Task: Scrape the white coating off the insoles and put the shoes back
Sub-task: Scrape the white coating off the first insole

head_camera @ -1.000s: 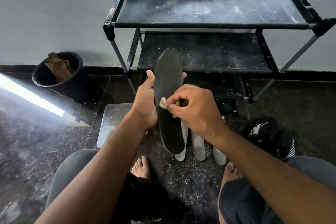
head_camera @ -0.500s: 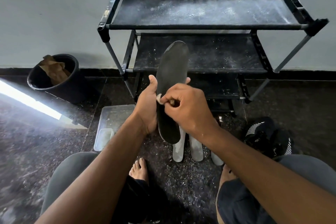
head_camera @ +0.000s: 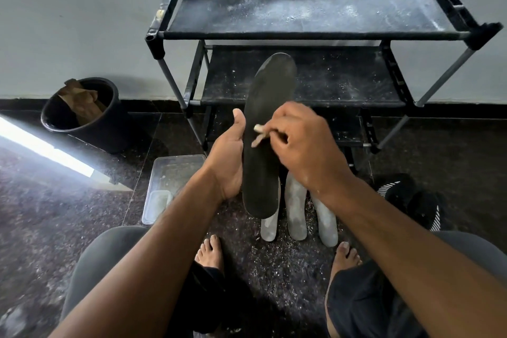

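Observation:
A dark insole (head_camera: 263, 173) stands upright in front of me, toe end up. My left hand (head_camera: 227, 159) grips it from the left edge, thumb pointing up. My right hand (head_camera: 304, 143) pinches a small pale scraper (head_camera: 259, 133) whose tip lies against the insole's face near the middle. Three pale, white-coated insoles (head_camera: 296, 208) lie side by side on the floor behind the held one. A pair of black shoes (head_camera: 411, 197) with white stripes sits on the floor at the right.
A black shoe rack (head_camera: 301, 33), dusted with white powder, stands against the wall. A clear plastic tray (head_camera: 167, 175) lies on the floor at the left. A black bucket (head_camera: 82, 115) holds brown paper. White flakes litter the dark floor by my bare feet.
My left hand has raised the insole slightly. My right hand has shifted the scraper along the insole's face, now blurred in motion.

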Tool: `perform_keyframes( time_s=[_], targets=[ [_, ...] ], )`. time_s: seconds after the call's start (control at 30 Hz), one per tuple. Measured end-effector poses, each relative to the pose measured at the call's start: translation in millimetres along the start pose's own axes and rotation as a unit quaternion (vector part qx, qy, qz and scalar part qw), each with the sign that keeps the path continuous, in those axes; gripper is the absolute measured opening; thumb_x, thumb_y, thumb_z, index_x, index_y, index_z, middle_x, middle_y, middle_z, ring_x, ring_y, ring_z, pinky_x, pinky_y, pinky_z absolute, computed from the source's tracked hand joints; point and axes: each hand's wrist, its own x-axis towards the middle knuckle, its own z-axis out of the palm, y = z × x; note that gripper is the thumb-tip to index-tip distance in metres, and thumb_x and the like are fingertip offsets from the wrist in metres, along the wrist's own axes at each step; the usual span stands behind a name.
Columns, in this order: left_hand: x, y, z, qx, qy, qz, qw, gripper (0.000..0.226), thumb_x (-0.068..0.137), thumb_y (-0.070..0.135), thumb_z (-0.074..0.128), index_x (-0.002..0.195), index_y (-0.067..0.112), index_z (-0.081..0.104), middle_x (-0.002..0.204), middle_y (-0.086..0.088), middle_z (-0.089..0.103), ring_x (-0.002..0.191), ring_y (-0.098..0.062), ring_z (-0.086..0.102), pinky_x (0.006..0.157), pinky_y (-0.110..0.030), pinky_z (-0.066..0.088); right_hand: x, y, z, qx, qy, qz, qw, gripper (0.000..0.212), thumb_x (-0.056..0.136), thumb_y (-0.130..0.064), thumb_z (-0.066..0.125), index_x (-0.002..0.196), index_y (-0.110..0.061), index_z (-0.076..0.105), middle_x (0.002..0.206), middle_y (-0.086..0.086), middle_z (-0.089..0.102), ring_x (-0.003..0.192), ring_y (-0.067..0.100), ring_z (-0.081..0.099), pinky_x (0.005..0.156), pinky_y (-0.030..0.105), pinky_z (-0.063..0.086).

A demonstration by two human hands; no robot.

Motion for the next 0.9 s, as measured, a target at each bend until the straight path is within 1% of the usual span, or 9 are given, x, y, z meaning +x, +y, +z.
perform_keyframes(
  time_s=[0.13,0.33,0.4,0.5,0.57,0.63,0.73,0.83,0.9],
  targets=[
    [-0.6,-0.9,2.1,-0.014,0.004,0.014,1.0,0.076,0.106,0.064,0.022,0.15,0.008,0.051,0.147,-0.018,0.059,0.136,-0.029,0.057,0.111,-0.045,0.05,4.7,9.2,0.0,-0.022,0.036,0.014,0.999,0.009,0.087,0.001,0.067,0.087,-0.003,0.075,0.088,0.004,0.062,0.082,0.015,0.056,0.076,0.014,0.04],
    [-0.5,4.5,-4.7,-0.023,0.03,0.037,0.999,0.081,0.105,0.065,0.023,0.149,0.002,0.049,0.15,-0.018,0.056,0.141,-0.029,0.052,0.12,-0.043,0.039,-7.8,1.9,6.6,0.04,-0.099,0.004,0.994,0.014,0.079,0.004,0.07,0.081,-0.007,0.079,0.085,0.002,0.066,0.077,0.011,0.057,0.07,0.019,0.047],
    [-0.2,5.5,-4.4,-0.03,0.032,0.042,0.998,0.082,0.105,0.066,0.021,0.148,0.003,0.051,0.148,-0.014,0.058,0.135,-0.028,0.057,0.117,-0.043,0.043,-12.6,-2.8,6.5,0.071,-0.153,0.014,0.986,0.011,0.079,0.001,0.073,0.081,-0.008,0.079,0.085,-0.001,0.068,0.075,0.007,0.06,0.07,0.016,0.049],
    [1.2,7.6,-5.6,-0.042,0.037,0.039,0.998,0.083,0.104,0.068,0.018,0.142,0.005,0.057,0.146,-0.009,0.061,0.118,-0.026,0.064,0.106,-0.042,0.053,-15.5,-6.4,2.1,0.124,-0.223,0.058,0.965,0.006,0.079,-0.005,0.077,0.079,-0.01,0.08,0.085,-0.006,0.071,0.076,0.008,0.068,0.075,0.024,0.056],
    [1.7,8.0,-6.3,-0.049,0.03,0.036,0.998,0.085,0.103,0.069,0.016,0.144,0.005,0.055,0.148,-0.01,0.059,0.124,-0.027,0.061,0.11,-0.042,0.05,-13.4,-6.6,-1.8,0.159,-0.197,0.092,0.963,0.008,0.079,-0.004,0.078,0.077,-0.012,0.079,0.082,-0.009,0.07,0.066,0.009,0.069,0.067,0.026,0.058],
    [1.9,7.1,-6.4,-0.044,0.021,0.033,0.998,0.086,0.104,0.069,0.016,0.147,0.004,0.052,0.15,-0.012,0.057,0.135,-0.027,0.056,0.115,-0.042,0.045,-10.2,-6.6,-2.6,0.181,-0.106,0.112,0.971,0.011,0.08,0.0,0.076,0.077,-0.01,0.079,0.08,-0.007,0.068,0.058,0.005,0.066,0.056,0.018,0.055],
    [2.3,7.0,-5.6,-0.04,0.013,0.035,0.998,0.086,0.104,0.068,0.017,0.148,0.002,0.05,0.15,-0.013,0.057,0.138,-0.025,0.055,0.115,-0.039,0.045,-7.9,-9.9,2.7,0.174,-0.055,0.105,0.978,0.012,0.08,0.002,0.074,0.079,-0.009,0.079,0.081,-0.004,0.068,0.062,0.005,0.065,0.056,0.016,0.053],
    [1.9,10.8,-7.4,-0.055,0.036,0.036,0.997,0.085,0.103,0.071,0.022,0.144,0.004,0.056,0.137,-0.014,0.065,0.122,-0.026,0.065,0.105,-0.038,0.055,-12.8,-15.6,6.0,0.172,-0.132,0.076,0.973,0.013,0.077,-0.001,0.075,0.078,-0.013,0.08,0.081,-0.006,0.07,0.067,0.007,0.066,0.066,0.023,0.056],
    [0.7,12.0,-8.7,-0.052,0.049,0.035,0.997,0.087,0.101,0.073,0.021,0.143,0.006,0.059,0.126,-0.016,0.068,0.107,-0.026,0.067,0.1,-0.038,0.056,-17.6,-17.3,2.6,0.18,-0.22,0.073,0.956,0.014,0.076,0.0,0.074,0.076,-0.013,0.08,0.08,-0.007,0.071,0.064,0.004,0.066,0.064,0.018,0.054]
  ],
)
